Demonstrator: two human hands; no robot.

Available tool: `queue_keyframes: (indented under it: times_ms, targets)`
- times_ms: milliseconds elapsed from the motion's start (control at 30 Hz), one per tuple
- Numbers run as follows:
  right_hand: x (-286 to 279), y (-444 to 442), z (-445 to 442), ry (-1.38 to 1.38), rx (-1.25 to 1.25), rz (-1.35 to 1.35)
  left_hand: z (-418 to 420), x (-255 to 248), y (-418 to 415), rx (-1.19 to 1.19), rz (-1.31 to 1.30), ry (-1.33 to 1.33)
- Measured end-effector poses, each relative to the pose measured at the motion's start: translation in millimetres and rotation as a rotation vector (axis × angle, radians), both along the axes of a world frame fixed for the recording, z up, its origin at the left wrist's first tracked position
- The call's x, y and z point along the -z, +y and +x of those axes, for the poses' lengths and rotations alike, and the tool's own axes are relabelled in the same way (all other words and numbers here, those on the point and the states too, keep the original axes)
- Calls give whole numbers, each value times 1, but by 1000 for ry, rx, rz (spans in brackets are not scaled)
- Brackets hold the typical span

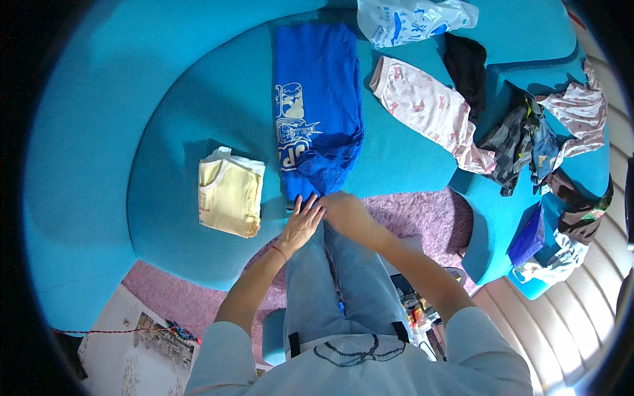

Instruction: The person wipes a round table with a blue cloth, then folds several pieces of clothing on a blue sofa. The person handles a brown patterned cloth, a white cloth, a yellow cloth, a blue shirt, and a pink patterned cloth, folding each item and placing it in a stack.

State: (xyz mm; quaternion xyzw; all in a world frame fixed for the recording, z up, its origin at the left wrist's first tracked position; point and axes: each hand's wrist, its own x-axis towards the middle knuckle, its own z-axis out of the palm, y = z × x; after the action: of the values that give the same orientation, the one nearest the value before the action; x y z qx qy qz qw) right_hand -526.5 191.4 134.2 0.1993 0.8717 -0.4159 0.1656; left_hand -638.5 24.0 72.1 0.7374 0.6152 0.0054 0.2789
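A blue garment (324, 74) with pale printed lettering and figures lies folded into a long strip on the teal sofa seat in front of me. Its near end is bunched and rumpled. My left hand (301, 225) rests with extended fingers on that near edge. Beside it, my right hand (344, 215) is curled at the garment's near right corner; motion blur hides whether cloth is between its fingers. To the left sits a folded pale yellow garment (230, 198) with a white trimmed neckline, and white cloth shows beneath it.
Pink bow-print pants (421, 106) and a black garment (465, 69) lie to the right. A plastic bag (416, 22) is at the back. More clothes, including a grey camouflage-patterned garment (507, 138), and a purple item (527, 237) cover the right sofa section (488, 222).
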Motion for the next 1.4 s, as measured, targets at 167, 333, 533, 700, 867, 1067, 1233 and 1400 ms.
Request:
queue_keyframes:
  times_ms: [167, 333, 533, 700, 867, 1067, 1233, 1400]
  targets:
    - [36, 57, 6, -93, 479, 364, 13, -10, 23, -668, 66, -591]
    - [58, 112, 0, 292, 162, 361, 21, 9, 65, -1021, -19, -881]
    - [75, 144, -24, 93, 670, 40, 39, 43, 50, -1366, -205, -1211]
    - [66, 128, -35, 69, 898, 55, 46, 51, 35, -1370, -226, -1239]
    - [66, 78, -9, 209, 844, -287, 30, 15, 34, -1408, -104, -1059]
    - [52, 30, 40, 173, -121, 379, -26, -3, 9, -1328, -67, -190]
    - [69, 27, 41, 239, -230, 329, -24, 7, 12, -1113, -220, -79]
    - [73, 35, 47, 308, -246, 279, -29, 14, 4, -1379, -410, -676]
